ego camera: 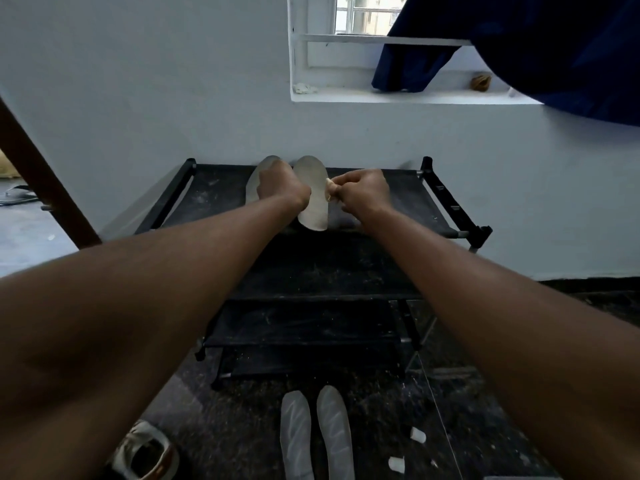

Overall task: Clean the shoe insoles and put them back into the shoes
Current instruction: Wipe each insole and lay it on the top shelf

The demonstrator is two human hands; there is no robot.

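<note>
Pale insoles [313,202] on the shelf [408,199] are mid-cleaning: left hand [282,187] grips them, right hand [363,194] pinches a wipe [329,184]; refitting into shoes seemingly remains.

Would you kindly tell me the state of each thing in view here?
Left rack insole: on top shelf, under left hand, grip hidden.
Right rack insole: beside it, uncovered.
White wad: pinched by right hand at that insole's edge.
Floor insoles: flat, side by side, outside shoes.
Shoe: on floor, opening upward.
Shoe rack: top shelf dusty.
</note>
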